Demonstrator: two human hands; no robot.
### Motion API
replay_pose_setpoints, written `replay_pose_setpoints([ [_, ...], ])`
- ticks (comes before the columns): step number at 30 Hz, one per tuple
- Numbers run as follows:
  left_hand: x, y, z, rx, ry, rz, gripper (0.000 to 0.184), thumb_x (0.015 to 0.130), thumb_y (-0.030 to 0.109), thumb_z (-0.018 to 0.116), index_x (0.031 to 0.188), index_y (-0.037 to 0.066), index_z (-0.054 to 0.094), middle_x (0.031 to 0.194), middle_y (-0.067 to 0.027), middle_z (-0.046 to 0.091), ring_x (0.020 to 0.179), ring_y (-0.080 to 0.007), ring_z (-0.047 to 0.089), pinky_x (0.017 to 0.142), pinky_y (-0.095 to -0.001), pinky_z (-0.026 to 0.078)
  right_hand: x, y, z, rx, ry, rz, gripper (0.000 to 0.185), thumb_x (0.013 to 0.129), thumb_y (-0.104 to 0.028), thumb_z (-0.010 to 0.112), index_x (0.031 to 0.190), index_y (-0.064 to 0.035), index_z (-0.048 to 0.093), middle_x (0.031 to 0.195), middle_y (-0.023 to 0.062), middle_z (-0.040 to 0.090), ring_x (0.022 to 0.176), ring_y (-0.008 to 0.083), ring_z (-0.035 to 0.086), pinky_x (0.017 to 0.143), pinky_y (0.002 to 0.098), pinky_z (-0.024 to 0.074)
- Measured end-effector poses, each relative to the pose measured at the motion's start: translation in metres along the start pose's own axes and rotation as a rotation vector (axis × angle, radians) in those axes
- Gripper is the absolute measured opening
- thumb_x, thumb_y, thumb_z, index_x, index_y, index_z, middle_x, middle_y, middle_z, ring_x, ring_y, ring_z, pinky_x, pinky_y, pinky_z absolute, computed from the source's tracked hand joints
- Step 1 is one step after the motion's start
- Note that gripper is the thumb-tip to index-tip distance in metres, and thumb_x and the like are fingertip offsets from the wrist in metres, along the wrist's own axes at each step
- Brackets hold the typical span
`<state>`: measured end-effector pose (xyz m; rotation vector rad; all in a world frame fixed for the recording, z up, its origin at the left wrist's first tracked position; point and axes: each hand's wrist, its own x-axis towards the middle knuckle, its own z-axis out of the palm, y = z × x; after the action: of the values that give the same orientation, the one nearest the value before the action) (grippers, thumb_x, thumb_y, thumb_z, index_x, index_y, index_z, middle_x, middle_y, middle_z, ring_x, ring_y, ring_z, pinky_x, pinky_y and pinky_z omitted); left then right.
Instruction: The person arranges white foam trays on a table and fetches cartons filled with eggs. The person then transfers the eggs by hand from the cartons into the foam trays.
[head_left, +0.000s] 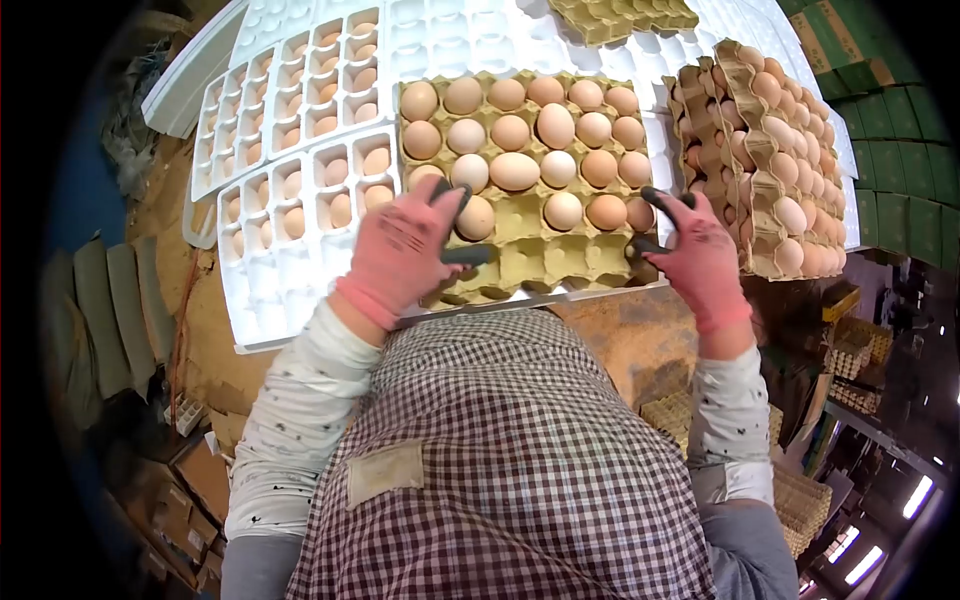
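A yellowish pulp tray (pixel 520 262) lies in front of me, its far rows filled with brown and pale eggs and its nearest row without eggs. My left hand (pixel 410 240), in a pink glove with dark fingertips, is at the tray's left side, thumb and fingers apart beside an egg (pixel 474 218). At the right edge, my right hand (pixel 697 250), gloved the same way, has its thumb and fingers spread around the tray's near right corner, close to an egg (pixel 640 214). Whether either hand bears on the tray or an egg is hard to tell.
White foam trays (pixel 262 300) with eggs stand to the left. On the right are upright pulp trays (pixel 770 240) full of eggs. Another pulp tray (pixel 625 18) lies at the far edge. Green boxes (pixel 905 165) are stacked at the far right, cardboard boxes (pixel 205 475) at lower left.
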<state>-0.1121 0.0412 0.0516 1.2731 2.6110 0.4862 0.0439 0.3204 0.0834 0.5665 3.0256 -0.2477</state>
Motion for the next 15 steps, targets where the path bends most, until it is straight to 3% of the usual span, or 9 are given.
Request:
replay_pose_setpoints([
  [1,0.001,0.009,0.008,0.084,-0.022,-0.046,0.061,0.062,0.015,0.083,0.118,0.009,0.060,0.116,-0.0118,0.057,0.099,-0.0319,0.061,0.083,-0.0342,0.052,0.007,0.001,0.006,-0.083,-0.023,-0.016,0.059,0.065,-0.020,0.086,0.119,-0.0187,0.062,0.112,0.0104,0.058,0.102,0.0314,0.060,0.085,0.0409,0.0522],
  [4,-0.003,0.005,0.005,-0.307,0.109,-0.064,0.065,0.062,0.013,0.086,0.120,0.007,0.056,0.110,-0.0101,0.063,0.101,-0.0253,0.064,0.083,-0.0345,0.052,0.015,0.016,0.008,-0.065,-0.010,-0.096,0.054,0.069,-0.018,0.081,0.118,-0.0161,0.060,0.110,0.0086,0.058,0.101,0.0296,0.061,0.082,0.0385,0.0524],
  [6,-0.010,0.007,0.003,-1.180,0.209,-0.113,0.070,0.062,0.003,0.087,0.122,0.003,0.051,0.127,-0.0093,0.060,0.117,-0.0180,0.059,0.095,-0.0330,0.050,0.014,0.016,0.009,0.153,0.076,-0.138,0.050,0.071,-0.018,0.079,0.117,-0.0153,0.060,0.109,0.0091,0.059,0.100,0.0300,0.061,0.081,0.0389,0.0523],
  [7,-0.011,0.014,-0.003,-1.315,0.276,-0.102,0.075,0.062,0.003,0.087,0.126,0.003,0.048,0.128,-0.0109,0.059,0.118,-0.0202,0.058,0.097,-0.0346,0.050,0.014,0.009,0.008,0.240,0.052,-0.174,0.050,0.072,-0.019,0.078,0.118,-0.0166,0.060,0.115,0.0100,0.057,0.101,0.0314,0.059,0.080,0.0397,0.0525],
  [9,-0.013,0.027,-0.016,-1.564,0.342,-0.090,0.086,0.061,0.003,0.088,0.133,0.003,0.041,0.131,-0.0152,0.057,0.123,-0.0251,0.055,0.102,-0.0383,0.047,0.009,-0.010,0.005,0.081,0.017,-0.239,0.054,0.069,-0.019,0.080,0.119,-0.0181,0.060,0.121,0.0100,0.054,0.103,0.0323,0.058,0.080,0.0401,0.0528],
  [10,-0.008,0.024,-0.012,-1.536,0.375,0.081,0.088,0.060,-0.007,0.083,0.135,0.010,0.041,0.132,-0.0145,0.056,0.123,-0.0256,0.055,0.100,-0.0410,0.050,0.009,-0.019,0.004,-0.008,0.010,-0.263,0.056,0.068,-0.019,0.081,0.120,-0.0188,0.060,0.124,0.0101,0.053,0.103,0.0327,0.057,0.080,0.0404,0.0529],
  [12,-0.006,0.027,-0.010,-1.651,0.356,0.115,0.092,0.059,-0.007,0.084,0.137,0.010,0.040,0.130,-0.0149,0.057,0.123,-0.0266,0.055,0.099,-0.0401,0.051,0.014,-0.024,0.008,-0.043,-0.041,-0.232,0.062,0.064,-0.016,0.084,0.121,-0.0204,0.061,0.128,0.0108,0.050,0.105,0.0337,0.056,0.080,0.0415,0.0530],
  [14,-0.004,0.043,-0.021,-1.623,0.327,-0.014,0.085,0.071,0.006,0.080,0.143,0.009,0.035,0.129,-0.0145,0.057,0.115,-0.0249,0.057,0.089,-0.0381,0.054,0.020,-0.005,0.020,0.047,0.047,-0.269,0.063,0.062,-0.015,0.085,0.121,-0.0201,0.062,0.126,0.0112,0.051,0.104,0.0329,0.057,0.081,0.0416,0.0529],
  [15,-0.004,0.045,-0.023,-1.711,0.280,-0.066,0.083,0.075,0.009,0.078,0.145,0.009,0.033,0.129,-0.0144,0.057,0.111,-0.0245,0.059,0.085,-0.0374,0.054,0.021,0.007,0.023,0.303,0.076,-0.220,0.058,0.065,-0.015,0.084,0.119,-0.0182,0.063,0.123,0.0127,0.052,0.104,0.0316,0.058,0.083,0.0403,0.0526],
])
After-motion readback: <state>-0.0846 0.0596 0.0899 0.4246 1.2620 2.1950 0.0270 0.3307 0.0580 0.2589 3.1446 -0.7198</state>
